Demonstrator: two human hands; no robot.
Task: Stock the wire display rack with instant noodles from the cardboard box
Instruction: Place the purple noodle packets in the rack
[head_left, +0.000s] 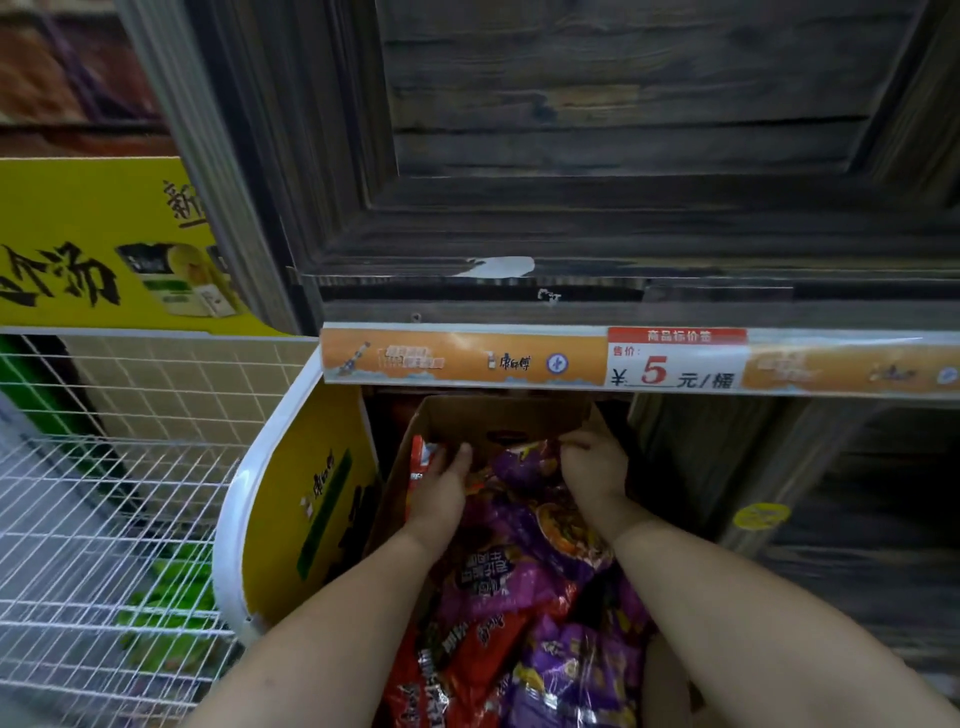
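Dark wood panelling (623, 130) fills the far wall, with a shelf-edge price strip (670, 364) marked 5 yuan running across below it. Head view: under that strip sits an open cardboard box (498, 415), packed with purple and red noodle packets (498, 587). Both forearms reach from the near edge into the far end of the box, hands apart. The left hand (441, 478) grips a red packet (420, 460) against the box's left wall. The right hand (592, 467), fingers curled, pinches the far edge of a purple packet (519, 465). Left of the box, beyond a yellow side panel (311, 509), stands the white wire display rack (78, 519), holding blurred green packets (171, 597) on a lower shelf.
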